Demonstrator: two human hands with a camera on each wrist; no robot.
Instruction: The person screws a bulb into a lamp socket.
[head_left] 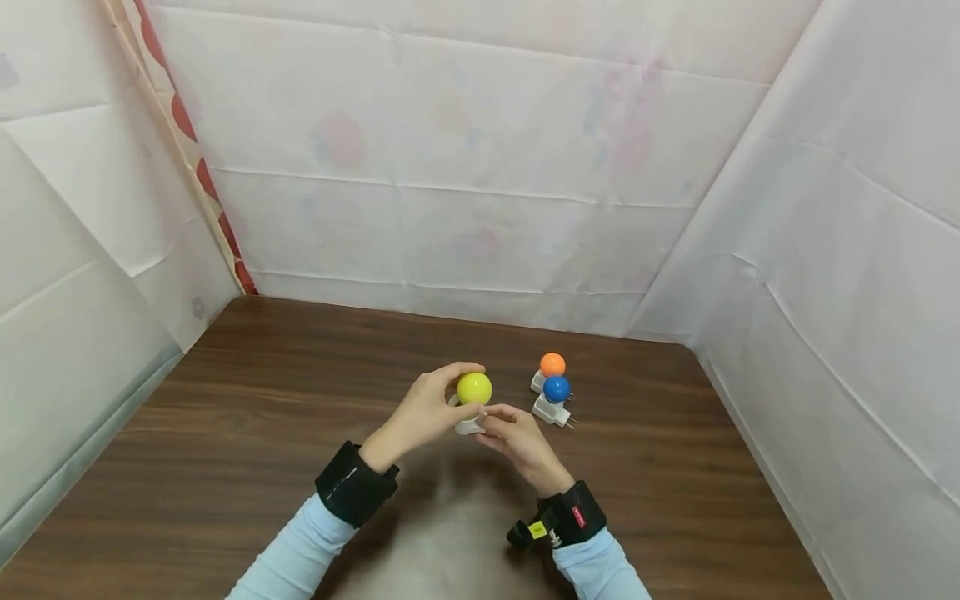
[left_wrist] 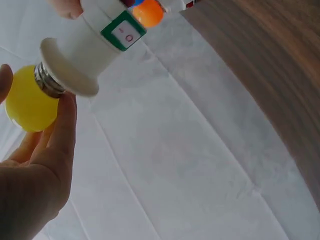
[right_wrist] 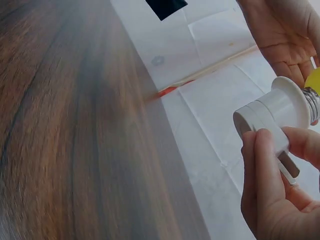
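My left hand (head_left: 427, 410) grips a round yellow light bulb (head_left: 475, 388) between thumb and fingers. The bulb's metal screw base (left_wrist: 47, 80) sits at the mouth of a white plug-in lamp socket (right_wrist: 287, 102), with some thread showing outside the collar. My right hand (head_left: 525, 446) pinches the socket's body near its two flat prongs (right_wrist: 288, 164). A switch with a green surround (left_wrist: 124, 31) is on the socket's side. Both hands hold these parts above the table, close together.
To the right on the brown wooden table (head_left: 300, 375) lie two more white sockets, one with an orange bulb (head_left: 552, 364), the other with a blue bulb (head_left: 557, 389). White cloth (head_left: 450, 167) hangs behind and along both sides.
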